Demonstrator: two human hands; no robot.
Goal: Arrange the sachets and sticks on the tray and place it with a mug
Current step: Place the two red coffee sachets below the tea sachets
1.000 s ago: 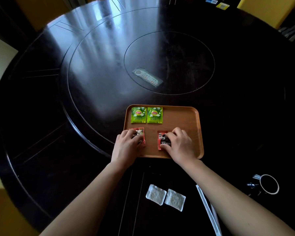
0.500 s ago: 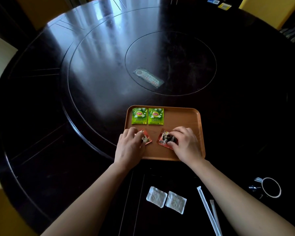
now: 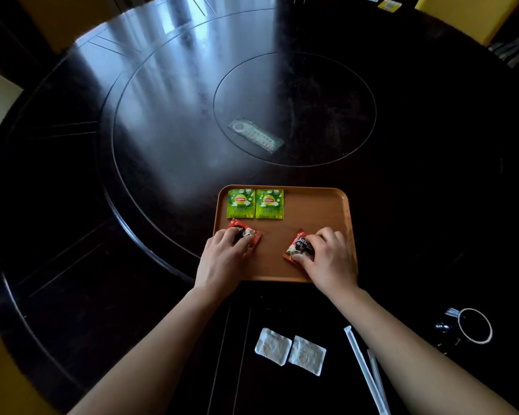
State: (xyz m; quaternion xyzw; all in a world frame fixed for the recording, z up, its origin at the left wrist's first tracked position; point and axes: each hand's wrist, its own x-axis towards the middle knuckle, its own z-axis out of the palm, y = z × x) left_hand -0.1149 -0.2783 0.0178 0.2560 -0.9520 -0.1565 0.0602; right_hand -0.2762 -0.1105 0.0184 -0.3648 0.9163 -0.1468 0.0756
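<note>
- One wooden tray (image 3: 312, 211) sits on the dark round table (image 3: 132, 145), at 6 o'clock from the table's centre disc.
- Two green sachets lie side by side, touching, at the tray's 11 o'clock corner: left green sachet (image 3: 241, 203) and right green sachet (image 3: 269, 204).
- Two red sachets are on the tray. The left red sachet (image 3: 249, 233) is at 9 o'clock and the right red sachet (image 3: 300, 245) at about 4 o'clock.
- The left hand (image 3: 222, 259) holds the left red sachet under its bent fingertips. The right hand (image 3: 330, 259) pinches the right one between thumb and fingers.
- Two white sachets (image 3: 273, 350) lie off the tray at its 6 o'clock.
- Two white sticks (image 3: 361, 369) lie at its 5 o'clock, partly behind the right forearm.
- One mug (image 3: 475, 324) stands at its 4 o'clock, well apart.
- A second ago both red sachets lay square to the tray and closer together. Now each is turned corner-up, and the gap between them is wider.
</note>
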